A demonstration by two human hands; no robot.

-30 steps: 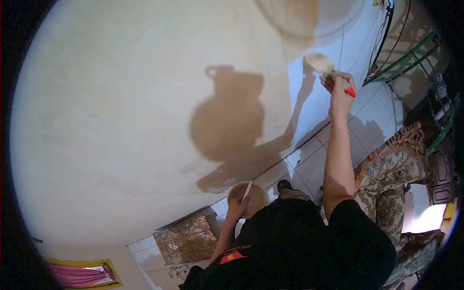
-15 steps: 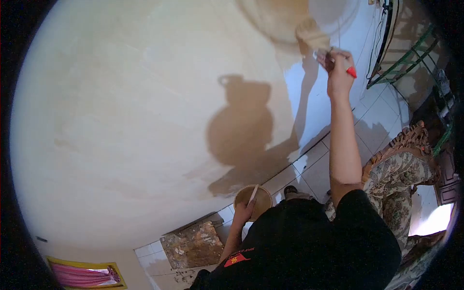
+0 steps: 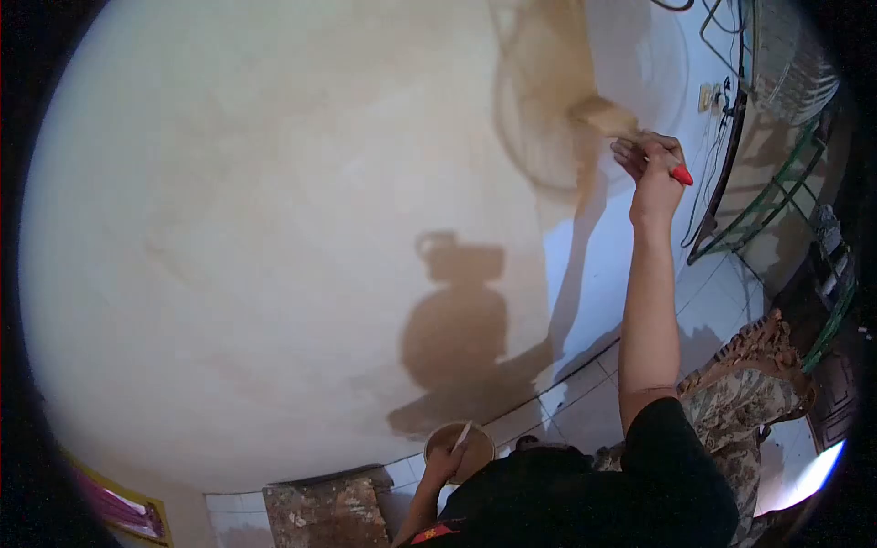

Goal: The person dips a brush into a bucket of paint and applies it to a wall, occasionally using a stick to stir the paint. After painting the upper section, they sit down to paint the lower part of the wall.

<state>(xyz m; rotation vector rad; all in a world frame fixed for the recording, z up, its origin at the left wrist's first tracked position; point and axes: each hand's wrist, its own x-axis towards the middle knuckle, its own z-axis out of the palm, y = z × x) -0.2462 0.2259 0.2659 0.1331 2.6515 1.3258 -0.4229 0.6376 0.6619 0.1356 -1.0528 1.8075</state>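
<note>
- Bucket (image 3: 491, 441) was close against the body (image 3: 585, 498), presumably for easy reach; the left hand (image 3: 443, 464) clasped a pale stick (image 3: 463, 436) over its mouth.
- Brush (image 3: 614, 120) lay clamped in the right hand (image 3: 652, 163), well apart from the left, bristles (image 3: 598, 114) against the wall (image 3: 320, 228), arm (image 3: 650, 310) outstretched apparently to reach there.
- Green metal frame (image 3: 775, 185) stood farther off.

Pale tiles (image 3: 585, 402) border a floral carved chair (image 3: 742, 406) (lower left, probably a window (image 3: 128, 508)).
</note>
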